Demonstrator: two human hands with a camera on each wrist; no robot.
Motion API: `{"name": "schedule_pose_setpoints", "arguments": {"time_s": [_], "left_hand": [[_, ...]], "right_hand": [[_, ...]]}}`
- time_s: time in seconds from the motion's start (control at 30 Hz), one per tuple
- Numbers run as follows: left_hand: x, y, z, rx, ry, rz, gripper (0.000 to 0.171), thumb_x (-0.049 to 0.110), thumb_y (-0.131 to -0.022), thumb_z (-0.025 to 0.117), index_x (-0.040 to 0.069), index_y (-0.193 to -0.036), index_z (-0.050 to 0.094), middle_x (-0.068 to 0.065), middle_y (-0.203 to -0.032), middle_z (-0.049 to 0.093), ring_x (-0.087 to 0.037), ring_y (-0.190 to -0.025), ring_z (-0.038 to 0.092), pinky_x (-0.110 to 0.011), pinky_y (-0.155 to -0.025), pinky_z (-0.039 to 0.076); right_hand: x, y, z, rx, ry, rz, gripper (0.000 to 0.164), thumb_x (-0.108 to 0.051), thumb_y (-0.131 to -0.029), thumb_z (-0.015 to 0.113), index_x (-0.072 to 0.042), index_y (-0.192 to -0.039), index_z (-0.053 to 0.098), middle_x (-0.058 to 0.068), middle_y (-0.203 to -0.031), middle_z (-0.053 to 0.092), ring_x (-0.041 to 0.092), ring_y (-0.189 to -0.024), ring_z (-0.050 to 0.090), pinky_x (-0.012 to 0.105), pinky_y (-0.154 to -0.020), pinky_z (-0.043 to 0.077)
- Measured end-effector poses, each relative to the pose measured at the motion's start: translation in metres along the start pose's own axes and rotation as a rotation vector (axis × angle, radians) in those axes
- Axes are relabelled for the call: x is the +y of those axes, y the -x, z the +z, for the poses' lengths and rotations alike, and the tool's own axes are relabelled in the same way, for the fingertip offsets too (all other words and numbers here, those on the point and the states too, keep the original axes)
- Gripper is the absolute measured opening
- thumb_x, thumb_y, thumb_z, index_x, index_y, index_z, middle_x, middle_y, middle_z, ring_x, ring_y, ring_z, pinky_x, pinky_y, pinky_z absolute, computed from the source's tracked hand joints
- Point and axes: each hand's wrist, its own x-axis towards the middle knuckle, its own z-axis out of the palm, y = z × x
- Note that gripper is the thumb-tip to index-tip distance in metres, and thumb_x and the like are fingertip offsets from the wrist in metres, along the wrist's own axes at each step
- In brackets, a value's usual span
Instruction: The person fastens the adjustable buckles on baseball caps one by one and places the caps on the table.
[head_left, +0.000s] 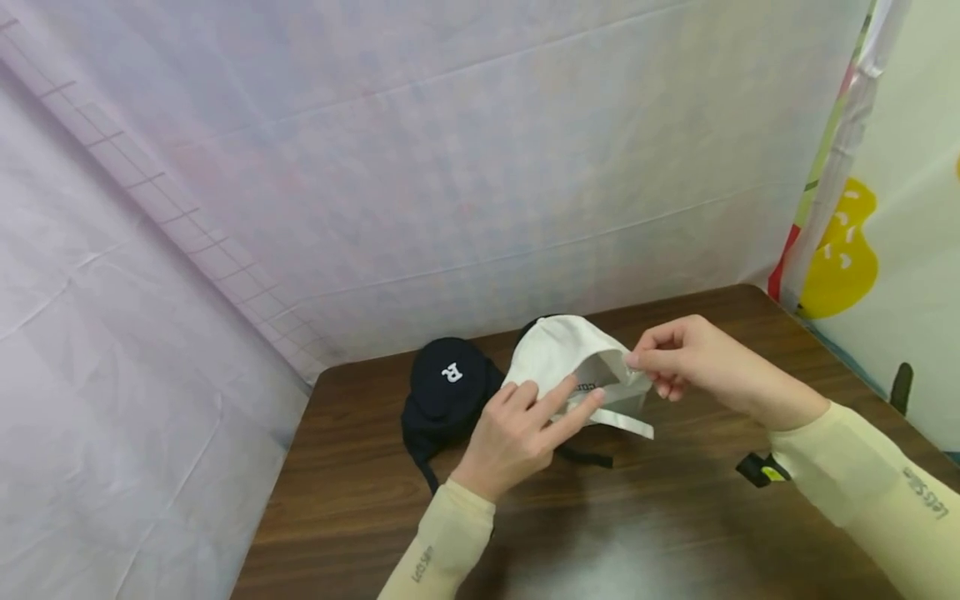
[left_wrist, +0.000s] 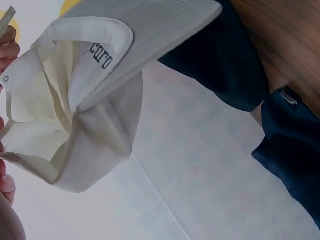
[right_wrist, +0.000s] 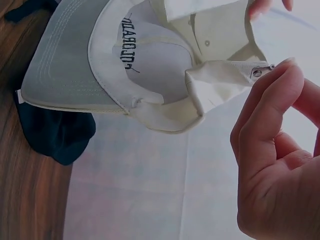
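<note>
A white baseball cap [head_left: 558,350] is held up between the two hands, its opening turned towards me. Dark lettering shows inside it, and in the right wrist view the grey-toned brim [right_wrist: 65,60] points left. My left hand [head_left: 517,429] grips the cap's near left edge, index and middle fingers stretched across the opening, thumb hidden. My right hand [head_left: 697,362] pinches the back strap at its small metal buckle [right_wrist: 257,73] between thumb and forefinger. The loose strap end [head_left: 622,423] sticks out below. Left of it lies a black cap [head_left: 442,387] with a white letter R.
Another dark cap [right_wrist: 60,132] shows behind the white one, and a black strap [head_left: 588,457] lies on the brown wooden table [head_left: 360,467]. Near the right sleeve is a small black and yellow-green object [head_left: 761,469]. Pale cloth [head_left: 450,167] hangs behind and to the left.
</note>
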Motion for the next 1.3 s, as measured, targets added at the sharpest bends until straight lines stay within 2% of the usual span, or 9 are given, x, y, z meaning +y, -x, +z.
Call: {"name": "schedule_pose_setpoints", "arguments": {"time_s": [0.17,0.27,0.37,0.47,0.57,0.77,1.0,1.3], "left_hand": [[-0.006,0.003,0.0,-0.03,-0.02,0.025,0.051,0.013,-0.094,0.064,0.022,-0.144,0.058,-0.002,-0.111,0.069,-0.015,-0.061,0.042,-0.027,-0.055,0.043],[-0.01,0.004,-0.001,-0.067,-0.011,0.015,0.051,0.013,-0.096,0.063,0.024,-0.146,0.055,-0.003,-0.098,0.062,-0.016,-0.061,0.042,-0.027,-0.054,0.042],[-0.013,0.005,-0.002,-0.124,0.033,-0.012,0.049,0.014,-0.099,0.059,0.024,-0.147,0.054,-0.004,-0.091,0.056,-0.016,-0.062,0.045,-0.027,-0.054,0.043],[-0.013,0.007,-0.001,-0.182,0.105,-0.047,0.048,0.014,-0.1,0.052,0.022,-0.147,0.053,-0.005,-0.091,0.054,-0.017,-0.065,0.046,-0.027,-0.053,0.043],[-0.013,0.008,-0.001,-0.192,0.179,-0.087,0.051,0.017,-0.096,0.05,0.019,-0.146,0.053,-0.005,-0.093,0.053,-0.018,-0.068,0.047,-0.028,-0.051,0.043],[-0.012,0.008,-0.002,-0.137,0.293,-0.183,0.054,0.044,-0.099,0.055,0.011,-0.142,0.057,-0.004,-0.098,0.057,-0.019,-0.075,0.054,-0.027,-0.05,0.045],[-0.015,0.002,-0.006,-0.026,0.315,-0.23,0.037,0.037,-0.099,0.061,0.01,-0.124,0.068,0.001,-0.094,0.064,-0.016,-0.074,0.055,-0.026,-0.057,0.049],[-0.018,-0.007,-0.011,0.072,0.391,-0.24,0.027,0.033,-0.099,0.065,0.014,-0.117,0.072,0.001,-0.093,0.066,-0.018,-0.079,0.054,-0.027,-0.065,0.049]], "right_hand": [[0.003,-0.002,-0.005,-0.015,-0.033,0.01,0.037,-0.033,-0.093,0.074,0.003,-0.093,0.067,0.015,-0.071,0.059,0.021,-0.06,0.058,0.039,-0.058,0.057],[0.006,-0.002,-0.008,-0.02,-0.057,0.01,0.038,-0.033,-0.094,0.073,0.004,-0.094,0.067,0.015,-0.072,0.057,0.021,-0.061,0.058,0.037,-0.058,0.056],[0.007,-0.003,-0.01,-0.019,-0.078,0.012,0.037,-0.033,-0.094,0.073,0.004,-0.095,0.067,0.014,-0.072,0.057,0.02,-0.061,0.057,0.035,-0.057,0.056],[0.01,-0.003,-0.011,-0.02,-0.099,0.015,0.038,-0.032,-0.094,0.073,0.005,-0.095,0.066,0.012,-0.072,0.057,0.018,-0.06,0.056,0.034,-0.056,0.055],[0.012,-0.004,-0.011,-0.028,-0.118,0.009,0.038,-0.031,-0.095,0.072,0.006,-0.095,0.065,0.011,-0.072,0.057,0.017,-0.059,0.056,0.032,-0.055,0.054],[0.014,-0.004,-0.011,-0.039,-0.152,-0.001,0.037,-0.028,-0.096,0.071,0.008,-0.094,0.064,0.008,-0.071,0.057,0.016,-0.058,0.055,0.03,-0.053,0.053],[0.011,-0.002,-0.008,-0.048,-0.164,-0.008,0.035,-0.027,-0.096,0.071,0.008,-0.094,0.064,0.007,-0.071,0.057,0.016,-0.059,0.056,0.029,-0.054,0.052],[0.01,0.002,-0.004,-0.051,-0.174,-0.012,0.032,-0.026,-0.096,0.07,0.006,-0.093,0.064,0.006,-0.07,0.056,0.015,-0.058,0.056,0.029,-0.053,0.052]]}}
